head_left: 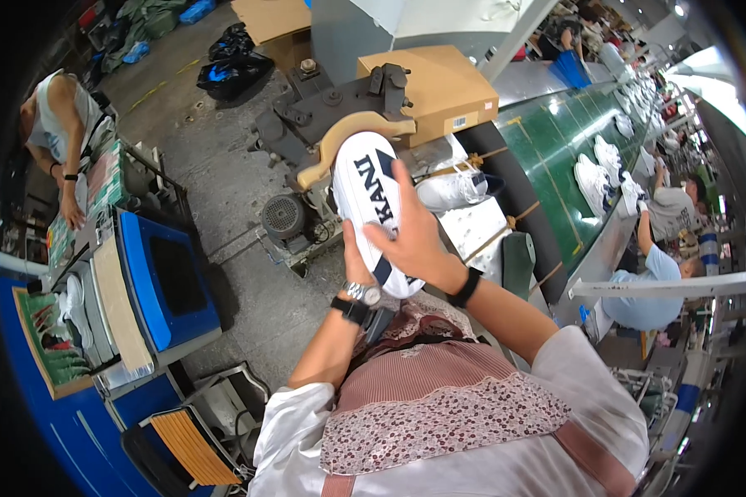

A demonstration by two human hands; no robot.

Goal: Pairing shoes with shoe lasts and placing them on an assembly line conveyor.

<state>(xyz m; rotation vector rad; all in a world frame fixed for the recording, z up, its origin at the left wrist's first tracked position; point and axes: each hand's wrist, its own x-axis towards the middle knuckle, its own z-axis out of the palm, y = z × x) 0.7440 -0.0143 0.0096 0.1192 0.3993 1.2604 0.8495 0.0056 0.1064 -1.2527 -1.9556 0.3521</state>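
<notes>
Both my hands hold a white shoe (358, 195) with dark blue patches and dark lettering, its sole turned up toward me. My left hand (356, 257) closes on its side near the lower end, partly hidden by the shoe. My right hand (419, 236) grips the opposite side, thumb across the sole. The shoe's upper end lies against or just in front of a tan curved pad (352, 126) on a dark metal machine (331, 103); contact cannot be made out. Right of my hands, a white sneaker (454, 189) rests on a light surface beside the belt.
A motor (283, 215) sits below the machine, and a cardboard box (439, 87) behind it. To the right runs a green conveyor belt (547, 149) carrying white sneakers (593, 184); people sit beyond it. At left stand a blue cabinet (170, 277) and a person (70, 124) at a table.
</notes>
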